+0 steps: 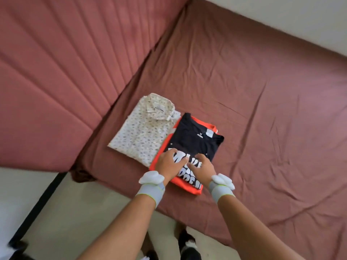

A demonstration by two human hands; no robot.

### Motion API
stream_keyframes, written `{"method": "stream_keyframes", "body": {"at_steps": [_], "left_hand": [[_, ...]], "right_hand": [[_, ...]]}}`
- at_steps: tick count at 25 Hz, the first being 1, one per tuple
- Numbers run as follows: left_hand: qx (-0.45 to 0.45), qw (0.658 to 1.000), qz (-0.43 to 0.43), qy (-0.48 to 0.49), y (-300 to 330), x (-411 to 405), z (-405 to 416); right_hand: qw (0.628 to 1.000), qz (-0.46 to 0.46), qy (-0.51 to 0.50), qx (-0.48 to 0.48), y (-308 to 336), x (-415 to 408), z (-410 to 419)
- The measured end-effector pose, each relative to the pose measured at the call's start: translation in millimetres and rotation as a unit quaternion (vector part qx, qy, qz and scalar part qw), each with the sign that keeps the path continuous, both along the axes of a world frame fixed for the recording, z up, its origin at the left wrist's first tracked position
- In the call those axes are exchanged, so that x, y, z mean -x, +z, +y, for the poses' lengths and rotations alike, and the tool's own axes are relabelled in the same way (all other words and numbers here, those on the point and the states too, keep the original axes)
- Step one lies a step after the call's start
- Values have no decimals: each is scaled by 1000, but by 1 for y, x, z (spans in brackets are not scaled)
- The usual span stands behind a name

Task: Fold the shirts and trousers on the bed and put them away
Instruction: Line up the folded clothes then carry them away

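Head view, looking down at bed (262, 91) with maroon sheet, wrinkled. Near the bed's near edge sit folded clothes: black tee (195, 139) with white lettering lies folded on top of a folded orange garment (169, 147), orange edge showing along the left side and at the near end. Just beside it on the left, touching or slightly overlapped by the orange edge, a folded white patterned shirt (140, 128), collar up and pointing away from the person. Left hand (169, 162) rests flat on the near left part of the black tee, fingers spread and fairly straight, pressing on the lettering, gripping nothing. Right hand (201, 166) lies flat next to it on the near right part of the tee, fingers extended and a bit relaxed, also holding nothing. Hands near each other, not touching. Both wrists carry grey bands with white pieces on them: left band (151, 186), right band (221, 186). Padded maroon headboard (65, 62) fills the upper left, meeting the bed at an angle. Pale wall (281, 21) at the upper right. Light floor (84, 212) at the bottom, with a dark strip (39, 207) running across it on the left. Feet in dark footwear (185, 244) show between the forearms at the bottom edge, blurry.
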State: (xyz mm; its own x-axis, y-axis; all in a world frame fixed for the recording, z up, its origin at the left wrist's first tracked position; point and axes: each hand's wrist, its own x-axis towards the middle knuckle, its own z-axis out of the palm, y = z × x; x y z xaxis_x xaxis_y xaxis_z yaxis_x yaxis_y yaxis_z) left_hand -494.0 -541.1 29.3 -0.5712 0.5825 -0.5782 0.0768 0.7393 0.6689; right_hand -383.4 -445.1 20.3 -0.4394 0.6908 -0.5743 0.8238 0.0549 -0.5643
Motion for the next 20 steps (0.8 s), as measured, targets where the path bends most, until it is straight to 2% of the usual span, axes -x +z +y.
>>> {"method": "stream_keyframes", "body": {"at_steps": [3, 5, 9, 11, 16, 18, 20], "left_hand": [[127, 991, 41, 7, -100, 14, 26], [173, 983, 39, 35, -138, 15, 21], [170, 981, 77, 42, -162, 15, 20], [150, 985, 39, 75, -165, 21, 20], [71, 979, -144, 129, -174, 36, 12], [63, 969, -192, 143, -172, 24, 5], [68, 967, -215, 114, -170, 5, -3]], "right_hand": [[994, -33, -99, 32, -94, -23, 35], [983, -36, -161, 86, -133, -35, 37], [952, -32, -266, 149, -165, -39, 35], [934, -31, -307, 181, -170, -41, 37], [891, 75, -364, 259, -180, -44, 34], [893, 67, -360, 261, -177, -53, 35], [909, 41, -327, 253, -171, -71, 41]]}}
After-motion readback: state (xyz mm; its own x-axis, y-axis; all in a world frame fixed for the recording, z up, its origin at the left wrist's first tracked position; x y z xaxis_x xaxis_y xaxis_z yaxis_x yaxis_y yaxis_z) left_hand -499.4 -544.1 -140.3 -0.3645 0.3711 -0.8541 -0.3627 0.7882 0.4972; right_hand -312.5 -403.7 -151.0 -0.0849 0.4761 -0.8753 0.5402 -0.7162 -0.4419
